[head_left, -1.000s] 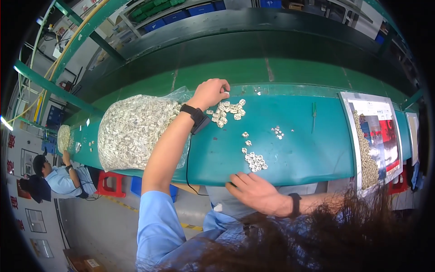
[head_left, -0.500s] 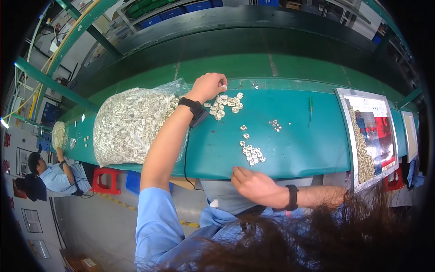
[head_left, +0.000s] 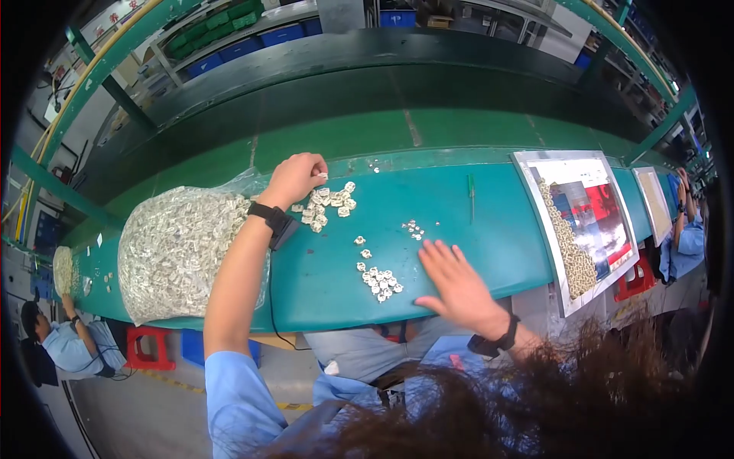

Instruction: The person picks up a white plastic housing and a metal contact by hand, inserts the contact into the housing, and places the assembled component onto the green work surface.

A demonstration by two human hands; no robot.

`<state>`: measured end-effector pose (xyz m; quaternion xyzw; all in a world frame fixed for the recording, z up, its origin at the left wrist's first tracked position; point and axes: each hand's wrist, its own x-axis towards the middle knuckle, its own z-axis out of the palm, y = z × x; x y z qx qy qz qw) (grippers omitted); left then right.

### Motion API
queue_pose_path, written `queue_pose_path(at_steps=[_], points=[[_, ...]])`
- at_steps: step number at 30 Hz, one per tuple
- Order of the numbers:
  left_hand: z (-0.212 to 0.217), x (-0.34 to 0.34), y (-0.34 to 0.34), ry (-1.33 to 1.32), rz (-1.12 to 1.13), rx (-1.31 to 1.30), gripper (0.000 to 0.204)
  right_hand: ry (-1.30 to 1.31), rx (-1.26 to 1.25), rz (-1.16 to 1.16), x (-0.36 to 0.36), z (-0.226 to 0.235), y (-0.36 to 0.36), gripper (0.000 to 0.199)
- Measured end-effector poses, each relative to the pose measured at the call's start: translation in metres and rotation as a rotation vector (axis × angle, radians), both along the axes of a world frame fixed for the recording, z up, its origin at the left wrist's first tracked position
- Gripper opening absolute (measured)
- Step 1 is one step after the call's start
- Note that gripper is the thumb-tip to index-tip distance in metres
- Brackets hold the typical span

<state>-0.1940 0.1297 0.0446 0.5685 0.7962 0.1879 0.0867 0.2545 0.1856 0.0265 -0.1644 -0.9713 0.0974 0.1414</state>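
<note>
Right hand: the right hand (head_left: 457,287) lies flat near the front edge of the teal worktop (head_left: 459,222), palm down, fingers (head_left: 443,256) spread apart and holding nothing
Near cluster: a small heap of little white parts (head_left: 378,281) sits just to the left of that hand, close beside it but apart; two stray pieces lie a little further in
Mid cluster: a few more white pieces (head_left: 414,228) lie beyond the right fingertips, near them, not touched
Left hand: the left hand (head_left: 294,177) reaches across to the far side of the worktop, fingers curled together; it looks pinched on a small white piece at the fingertips, though the piece is too small to be sure
Far pile: the largest loose group of white parts (head_left: 327,203) lies just right of the left hand, nearly touching it
Bag: a clear plastic bag (head_left: 180,249) stuffed with the same parts lies on its side at the left, its open mouth beside the left wrist
Tray: a framed tray (head_left: 581,222) at the right carries a row of parts along its left edge
Step in hand: by my judgement, sorting loose parts into small groups, the left hand picking from the far pile
Next move calls for: a fine pinch on single pieces, and a gentle sweep by the flat hand so the near cluster stays together
</note>
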Motion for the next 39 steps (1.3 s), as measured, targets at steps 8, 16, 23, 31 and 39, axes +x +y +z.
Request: queue_pose_path(at_steps=[8,16,23,31,39], points=[[-0.003,-0.001,-0.002,0.007,0.019,-0.003,0.017,-0.157,-0.107,0.035,0.026,-0.01,0.005,0.097],[-0.001,0.001,-0.006,0.054,-0.005,0.057,0.016,-0.165,-0.077,0.032,0.039,-0.01,0.007,0.092],[0.035,0.036,-0.038,0.043,-0.091,0.221,0.015,-0.064,-0.418,-0.052,-0.002,0.037,0.059,0.045],[0.008,0.092,-0.072,-0.064,-0.279,0.189,0.015,0.13,-0.235,0.025,-0.192,0.021,0.124,0.018],[-0.013,0.089,-0.08,-0.006,-0.303,0.252,0.015,0.071,-0.273,0.064,-0.224,0.0,0.148,0.018]])
